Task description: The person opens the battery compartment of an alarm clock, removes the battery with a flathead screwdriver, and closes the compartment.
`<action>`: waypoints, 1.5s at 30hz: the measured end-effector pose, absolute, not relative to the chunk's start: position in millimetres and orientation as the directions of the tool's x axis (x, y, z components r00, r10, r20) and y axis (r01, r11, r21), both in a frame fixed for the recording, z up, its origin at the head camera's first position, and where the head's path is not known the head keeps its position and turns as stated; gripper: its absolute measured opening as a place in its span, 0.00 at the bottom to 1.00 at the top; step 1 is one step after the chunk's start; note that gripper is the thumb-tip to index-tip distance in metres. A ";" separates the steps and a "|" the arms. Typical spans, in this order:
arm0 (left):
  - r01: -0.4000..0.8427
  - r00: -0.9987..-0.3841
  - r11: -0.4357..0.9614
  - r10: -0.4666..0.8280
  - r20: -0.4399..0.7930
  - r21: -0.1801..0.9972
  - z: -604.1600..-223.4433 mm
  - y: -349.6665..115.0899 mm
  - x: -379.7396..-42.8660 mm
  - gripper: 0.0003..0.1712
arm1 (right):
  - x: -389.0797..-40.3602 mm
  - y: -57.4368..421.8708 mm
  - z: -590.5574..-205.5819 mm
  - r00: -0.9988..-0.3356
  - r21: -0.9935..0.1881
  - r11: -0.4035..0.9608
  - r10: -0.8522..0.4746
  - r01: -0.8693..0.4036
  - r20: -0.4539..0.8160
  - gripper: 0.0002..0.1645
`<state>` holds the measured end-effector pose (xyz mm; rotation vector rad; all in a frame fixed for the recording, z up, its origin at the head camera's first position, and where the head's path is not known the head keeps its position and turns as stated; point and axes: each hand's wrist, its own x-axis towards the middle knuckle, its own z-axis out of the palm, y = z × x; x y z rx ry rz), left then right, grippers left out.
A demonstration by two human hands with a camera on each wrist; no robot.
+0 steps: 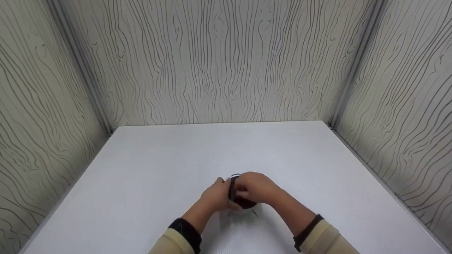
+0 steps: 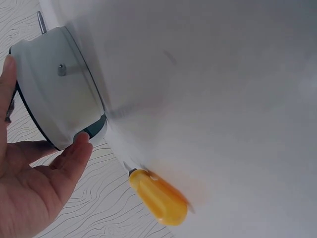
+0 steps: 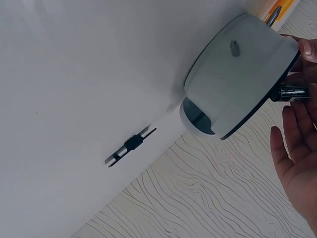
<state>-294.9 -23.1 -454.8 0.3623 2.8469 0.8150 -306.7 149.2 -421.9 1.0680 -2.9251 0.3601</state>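
1. The walls [image 1: 226, 60] stand on three sides and carry a pattern of wavy dark lines, like wood grain.
2. The white table [image 1: 169, 151] lies between these walls.
3. Two cream sleeves [image 1: 173, 240] with dark cuffs come from the near side of the table.
4. The left hand [image 1: 217, 194] grips the side of the round white device, with its fingers bent around the rim.
5. The right hand [image 1: 254, 187] has its fingers curled over the dark face of this device; it pinches a dark cylinder there, and its outer fingers are loose.
6. The round white device [image 3: 242, 74] is at the near middle of the table, between both hands. Its edge has a black rim, and the dark face is turned up to the person.
7. The yellow-handled tool [image 2: 161, 198] lies on the table, near the device but apart from it.
8. A small black piece [image 3: 133, 143] with thin prongs lies on the table, apart from the device on its other side.
9. The dark cylinder [image 3: 292, 93] bears pale lettering and sticks out from the dark face.
10. Short metal pegs [image 2: 62, 69] stand out from the device's white wall.
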 end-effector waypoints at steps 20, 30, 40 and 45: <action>0.200 -0.958 0.828 0.277 -0.072 0.525 -458.2 -20.8 -295.0 0.57 | -323.3 192.5 -410.8 -0.839 -0.385 0.746 -0.501 -0.543 0.212 0.02; 0.185 -0.963 0.837 0.258 -0.073 0.515 -458.6 -20.1 -294.8 0.59 | -330.6 212.8 -422.0 -0.902 -0.355 0.834 -0.350 -0.422 0.251 0.07; 0.165 -0.966 0.839 0.243 -0.086 0.518 -457.4 -18.0 -292.9 0.60 | -326.7 217.6 -452.7 -0.897 -0.220 0.876 -0.384 -0.429 0.218 0.13; 0.169 -0.965 0.842 0.246 -0.086 0.512 -454.8 -17.8 -293.1 0.61 | -327.0 216.4 -463.1 -0.905 -0.177 0.892 -0.386 -0.415 0.177 0.14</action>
